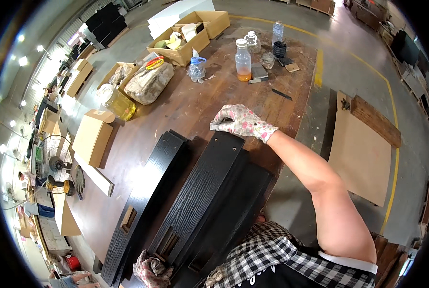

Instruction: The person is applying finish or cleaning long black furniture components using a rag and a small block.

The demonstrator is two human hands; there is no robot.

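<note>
R hand [241, 121], in a floral glove, is closed on the far end of the mid black board [200, 185], fingers bent at its edge; L hand [152, 270], same type of glove, is bunched at the board's near end, but can't tell if it's gripping. Mid board runs lengthwise btwn both hands, over the nr part of the brown surface [195, 110], w/ 2 small holes at the far end & a rect. slot nr the L hand. L black board [145, 192] lies just beside it, also slotted; R black board [241, 201] is on the other side, lower & partly covered. Farther off on the surface: bottle w/ orange liquid [243, 72], clear jug w/ blue handle [196, 71], jar of yellow liquid [120, 105], closed cardboard box [92, 137] at L, open carton [183, 55] at the back.
</note>
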